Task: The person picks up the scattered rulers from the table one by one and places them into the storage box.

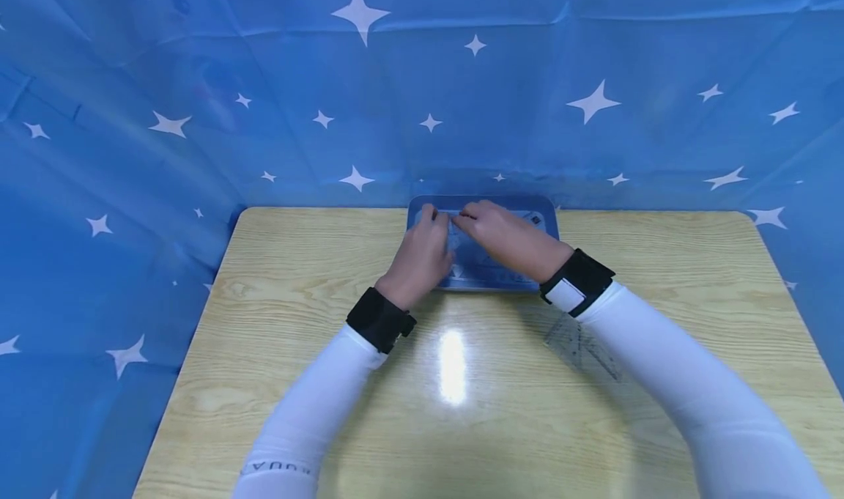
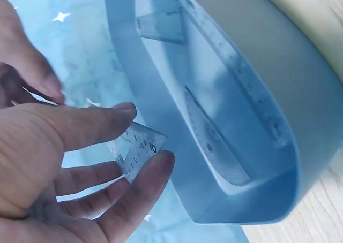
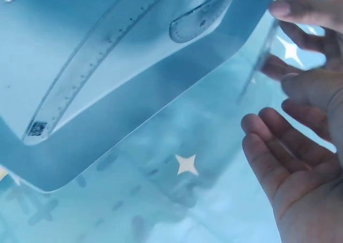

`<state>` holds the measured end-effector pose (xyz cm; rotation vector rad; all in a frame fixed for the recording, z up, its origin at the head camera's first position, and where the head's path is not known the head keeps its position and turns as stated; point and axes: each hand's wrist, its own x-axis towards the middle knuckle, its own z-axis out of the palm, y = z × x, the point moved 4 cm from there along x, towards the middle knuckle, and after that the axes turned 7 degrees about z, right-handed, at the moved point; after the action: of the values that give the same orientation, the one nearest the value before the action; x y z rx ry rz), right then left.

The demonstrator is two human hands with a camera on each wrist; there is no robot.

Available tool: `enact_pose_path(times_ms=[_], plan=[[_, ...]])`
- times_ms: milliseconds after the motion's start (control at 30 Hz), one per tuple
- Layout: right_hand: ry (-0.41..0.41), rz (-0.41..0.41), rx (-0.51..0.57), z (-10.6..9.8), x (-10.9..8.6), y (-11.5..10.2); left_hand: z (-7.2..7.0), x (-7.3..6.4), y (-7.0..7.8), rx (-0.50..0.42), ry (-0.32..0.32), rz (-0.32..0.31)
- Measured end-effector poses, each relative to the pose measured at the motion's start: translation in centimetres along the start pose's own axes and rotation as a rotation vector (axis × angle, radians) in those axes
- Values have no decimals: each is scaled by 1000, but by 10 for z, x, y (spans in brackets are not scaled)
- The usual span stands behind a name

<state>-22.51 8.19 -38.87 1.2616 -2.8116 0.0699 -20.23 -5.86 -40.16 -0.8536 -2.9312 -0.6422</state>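
Observation:
My left hand [image 2: 80,168] pinches a clear plastic set square [image 2: 143,146] between thumb and fingers, one printed corner showing past the fingertips. In the right wrist view the set square is seen nearly edge-on, off the side of a blue tray [image 3: 144,114]. Close by, my right hand [image 3: 300,173] has its palm showing and its fingers loosely bent, with nothing in them. Inside the tray lie a long clear ruler [image 3: 91,61], a clear protractor [image 3: 203,18] and another clear piece with markings [image 2: 161,28]. From the head view both hands overlap the tray.
The tray stands at the back edge of a wooden table [image 1: 297,264], against a blue star-printed cloth [image 1: 409,74]. Another clear, flat piece with markings [image 1: 574,345] lies on the table under the right forearm. A bright glare spot shows mid-table.

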Motion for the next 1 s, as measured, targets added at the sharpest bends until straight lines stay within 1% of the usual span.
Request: enact_pose_path(times_ms=[133, 267, 333, 467, 600, 733, 833, 1000], plan=[[-18, 7, -31, 2, 8, 7, 2, 11, -6, -22, -24, -32], [-27, 26, -22, 1, 10, 13, 4, 21, -12, -47, -59, -65], [-12, 38, -6, 0, 10, 17, 6, 26, -15, -47, -67, -77], [44, 50, 42, -3, 5, 22, 10, 32, -23, -18, -81, -113], [95, 33, 89, -4, -5, 26, 16, 35, -33, 7, -119, -154], [148, 14, 92, -2, -21, 31, 23, 38, -39, 11, -148, -167], [182, 12, 93, -2, -35, 34, 26, 43, -41, 25, -161, -184], [208, 11, 134, 4, -63, 32, 37, 52, -46, 33, -208, -229]])
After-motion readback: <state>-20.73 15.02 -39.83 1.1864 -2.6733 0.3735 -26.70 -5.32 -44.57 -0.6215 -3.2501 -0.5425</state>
